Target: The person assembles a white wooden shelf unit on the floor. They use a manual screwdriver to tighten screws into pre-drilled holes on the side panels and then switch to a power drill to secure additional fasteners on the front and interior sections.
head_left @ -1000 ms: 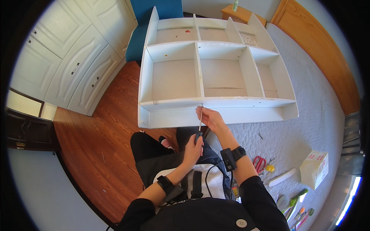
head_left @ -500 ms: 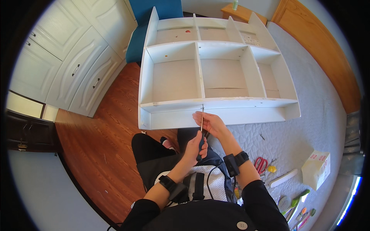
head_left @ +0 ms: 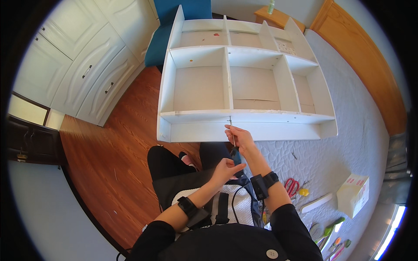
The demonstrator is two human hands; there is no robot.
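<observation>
A screwdriver [head_left: 236,155] with a dark blue handle points away from me, its thin metal shaft reaching the front board of a white shelf unit [head_left: 196,114]. My left hand [head_left: 224,171] is closed about the rear of the handle, fingers fairly straight and thumb across it. Farther forward, the fingers of my right hand [head_left: 241,138] pinch the shaft just short of the board. The tip meets a small fitting or hole in the board below the middle divider; which of these it is, I cannot tell.
The shelf unit lies on its back, partly on a bed [head_left: 278,162] with a pale quilted cover. Red scissors [head_left: 291,187], a white box [head_left: 353,195] and a white strip [head_left: 316,202] lie right. A blue chair [head_left: 159,45] stands behind, white cabinets [head_left: 89,71] left.
My left hand has shifted its grip on the handle, going from wrapped fingers to straighter ones. The handle has swung slightly right. My right hand stays at the shaft.
</observation>
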